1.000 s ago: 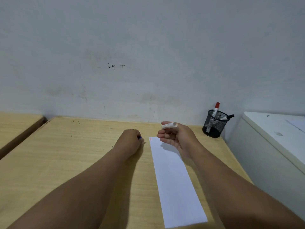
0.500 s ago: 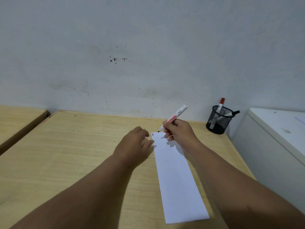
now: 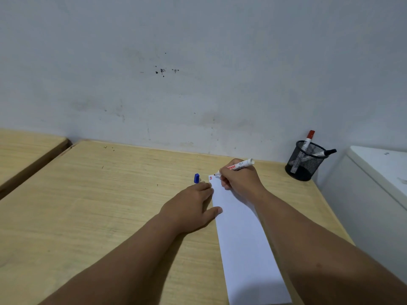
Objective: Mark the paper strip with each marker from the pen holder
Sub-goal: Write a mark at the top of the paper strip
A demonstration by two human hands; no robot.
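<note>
A long white paper strip (image 3: 244, 243) lies on the wooden desk (image 3: 105, 194), with small red and blue marks at its far left corner. My right hand (image 3: 239, 180) grips an uncapped white marker (image 3: 240, 166), its tip touching the strip's far edge beside those marks. My left hand (image 3: 191, 208) lies flat, fingers spread, with its thumb on the strip's left edge. A blue cap (image 3: 196, 178) lies on the desk just beyond my left fingertips. The black mesh pen holder (image 3: 305, 164) at the back right holds a red-capped marker (image 3: 308, 140) and a black-capped marker (image 3: 326, 153).
A grey-white wall (image 3: 198, 73) rises right behind the desk. A white cabinet (image 3: 378, 177) stands close against the desk's right side. A second wooden desk (image 3: 24, 148) sits to the left across a narrow gap.
My left hand has let go of the blue cap and flattened onto the strip's edge. My right hand has tilted the marker down so its tip meets the paper.
</note>
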